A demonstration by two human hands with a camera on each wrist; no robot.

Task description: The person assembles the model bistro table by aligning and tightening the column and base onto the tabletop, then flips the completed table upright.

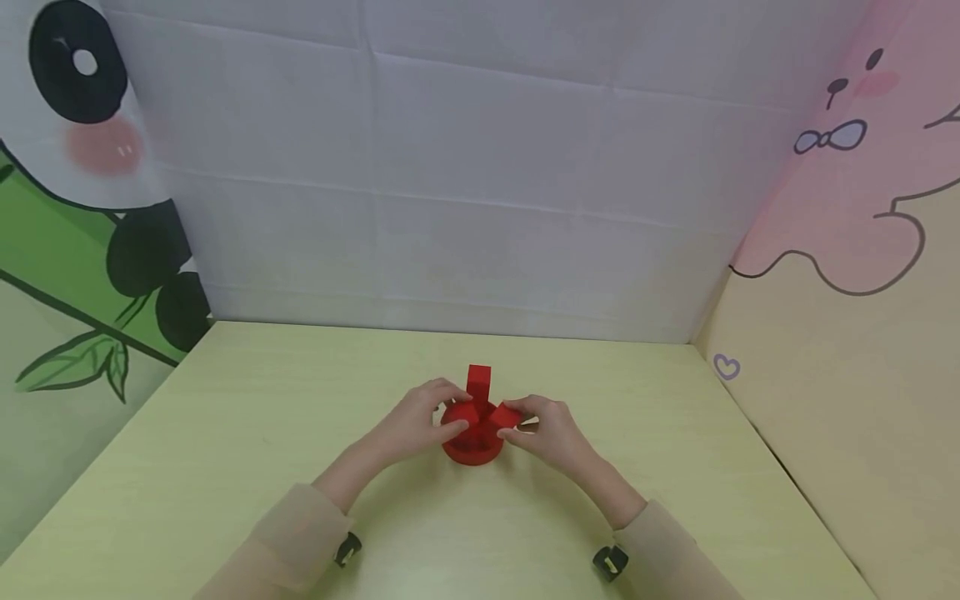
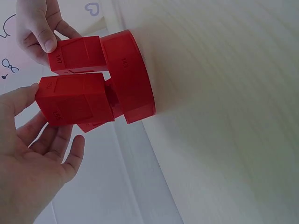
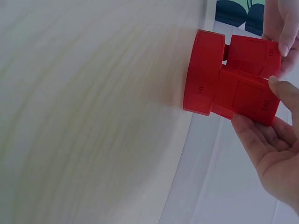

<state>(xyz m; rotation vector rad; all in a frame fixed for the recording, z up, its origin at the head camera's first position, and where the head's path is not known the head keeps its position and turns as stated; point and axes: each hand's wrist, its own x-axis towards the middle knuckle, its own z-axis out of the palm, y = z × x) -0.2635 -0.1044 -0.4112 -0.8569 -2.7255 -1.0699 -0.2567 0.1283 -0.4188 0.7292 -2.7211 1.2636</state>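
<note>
A round red base sits on the table with red blocks rising from it, printed with small dark numbers. My left hand pinches the left block between thumb and fingers at its outer end. On the other side, my right hand grips the right block the same way, thumb on one face and fingers beneath. Between and behind them a third red block stands upright, touched by neither hand. In the right wrist view the right block meets the base's edge. The middle of the base is partly hidden by the blocks.
The pale wooden table spreads around the base. A white cloth wall closes off the back, with printed panels to the left and right. Dark wrist cameras sit by both sleeves.
</note>
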